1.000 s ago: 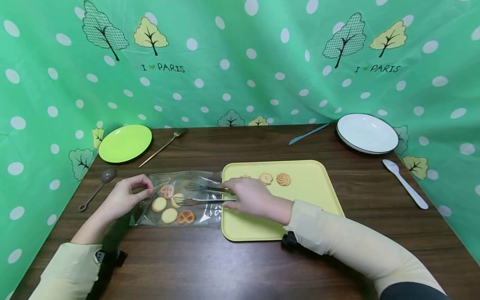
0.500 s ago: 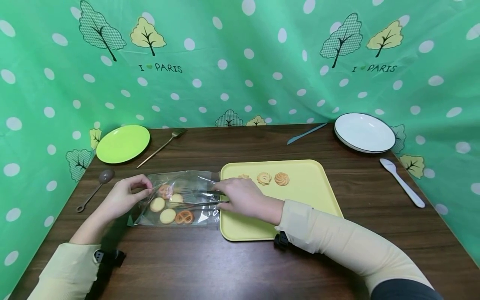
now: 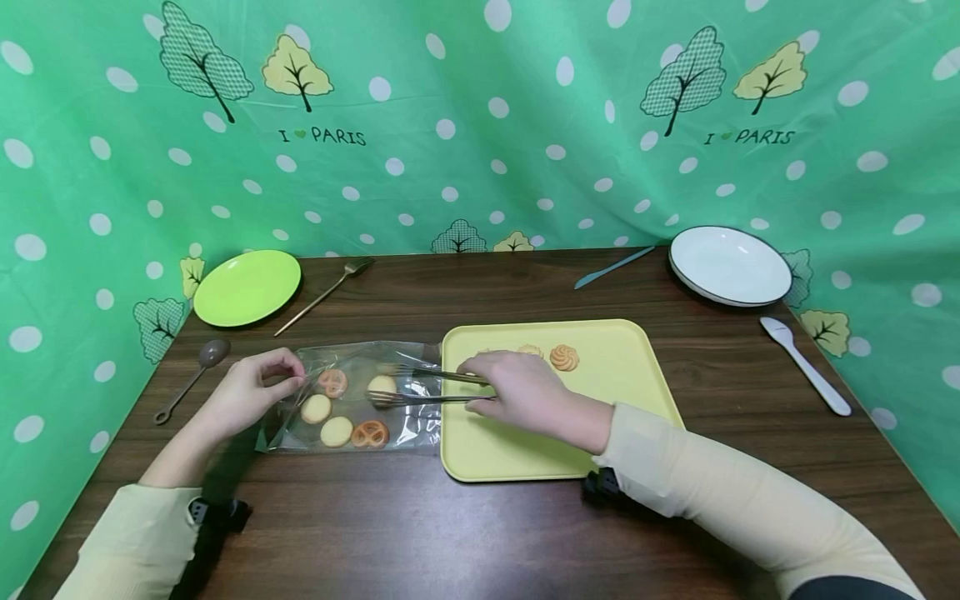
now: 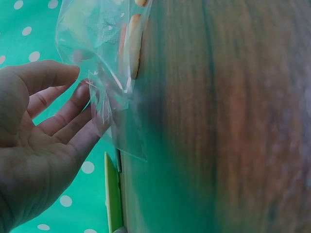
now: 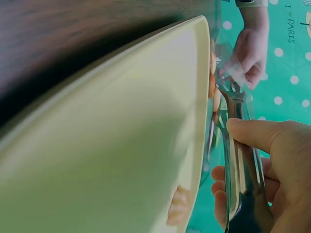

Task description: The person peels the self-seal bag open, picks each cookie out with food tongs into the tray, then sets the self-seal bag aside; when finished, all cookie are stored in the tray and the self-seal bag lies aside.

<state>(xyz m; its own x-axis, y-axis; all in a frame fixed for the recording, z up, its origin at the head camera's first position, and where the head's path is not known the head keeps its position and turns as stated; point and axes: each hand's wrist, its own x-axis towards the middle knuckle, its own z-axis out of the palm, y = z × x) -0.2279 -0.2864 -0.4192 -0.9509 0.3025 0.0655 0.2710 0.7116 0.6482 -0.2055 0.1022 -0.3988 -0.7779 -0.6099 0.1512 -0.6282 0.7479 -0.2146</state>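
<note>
A clear plastic bag (image 3: 426, 427) lies on the table, with round cookies (image 3: 316, 408) and pretzel-shaped cookies (image 3: 370, 433) inside. My left hand (image 3: 251, 390) pinches the bag's left end between thumb and fingers. With my right hand (image 3: 528, 392) I hold metal tongs (image 3: 431, 400) with fork-like tips, their arms reaching into the bag's right end. A pale round cookie (image 3: 382, 384) sits between the tong tips. Below my right hand is a yellow tray (image 3: 622, 400). A swirl cookie (image 3: 564, 357) lies near its back edge; two more beside it are partly hidden by my hand.
At the back left are a lime green plate (image 3: 247, 289), a gold fork (image 3: 318, 302) and a brown spoon (image 3: 212, 354). On the right stand a white dish (image 3: 729, 265), a blue knife (image 3: 611, 270) and a white knife-like utensil (image 3: 806, 367). A green curtain (image 3: 465, 167) hangs behind.
The tongs first went further left into the bag, then came back right with a pale round cookie between their tips. My left hand stays at the bag's end.
</note>
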